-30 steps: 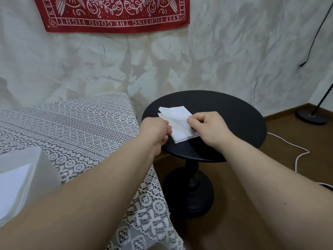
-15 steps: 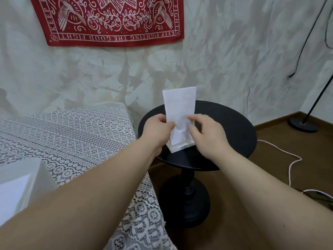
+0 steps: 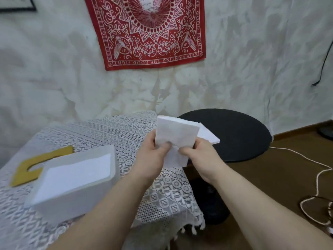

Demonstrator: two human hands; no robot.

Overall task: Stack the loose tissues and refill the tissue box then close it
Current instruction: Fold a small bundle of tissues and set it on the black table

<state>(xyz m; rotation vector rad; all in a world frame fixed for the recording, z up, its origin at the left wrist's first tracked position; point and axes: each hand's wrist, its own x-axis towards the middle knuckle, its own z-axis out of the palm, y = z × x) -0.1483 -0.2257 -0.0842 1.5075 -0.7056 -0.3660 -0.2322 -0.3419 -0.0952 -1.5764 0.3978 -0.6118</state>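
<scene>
A stack of white tissues (image 3: pixel 177 135) hangs in the air between the two tables, tilted upright. My left hand (image 3: pixel 153 156) grips its lower left edge and my right hand (image 3: pixel 200 156) pinches its lower right edge. One tissue (image 3: pixel 207 135) sticks out behind the stack to the right. The open white tissue box (image 3: pixel 75 179) stands on the lace-covered table (image 3: pixel 126 130) at the left, with white tissues showing inside it. A yellow lid piece (image 3: pixel 32 166) with a cut-out lies flat behind the box.
A round black side table (image 3: pixel 239 134) stands at the right, behind my hands. A white cord (image 3: pixel 317 177) runs over the brown floor at the right. A red bandana (image 3: pixel 149 31) hangs on the wall.
Both hands lifted the tissue stack off the black table and carried it left, toward the lace table. The view swung left, so the tissue box and the yellow lid piece now show fully.
</scene>
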